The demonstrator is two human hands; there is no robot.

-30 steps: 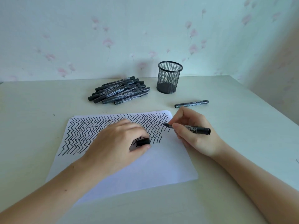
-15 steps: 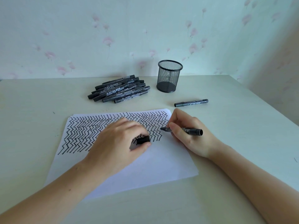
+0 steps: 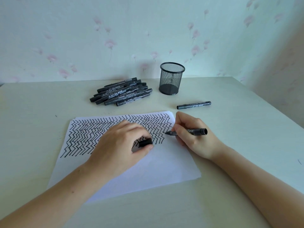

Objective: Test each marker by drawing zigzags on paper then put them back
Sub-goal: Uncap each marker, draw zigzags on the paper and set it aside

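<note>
**Marker on test, cap waiting in the other hand**

Right now I am watching the right hand (image 3: 195, 137) pinching an uncapped black marker (image 3: 187, 132) in a writing grip, the tip touching the paper (image 3: 164, 165) at the right edge of the zigzag rows (image 3: 98, 134), where I judge a fresh column is being drawn. The left hand (image 3: 121, 145) is pressing down on the sheet, probably to keep it from sliding, while its thumb and fingers are pinching the marker cap (image 3: 145, 142), kept ready for recapping. A heap of capped markers (image 3: 121, 92) is lying on the counter (image 3: 246, 129) beside the empty mesh pen holder (image 3: 171, 78); one lone marker (image 3: 194, 105) is lying apart, near the paper's far corner.
</note>
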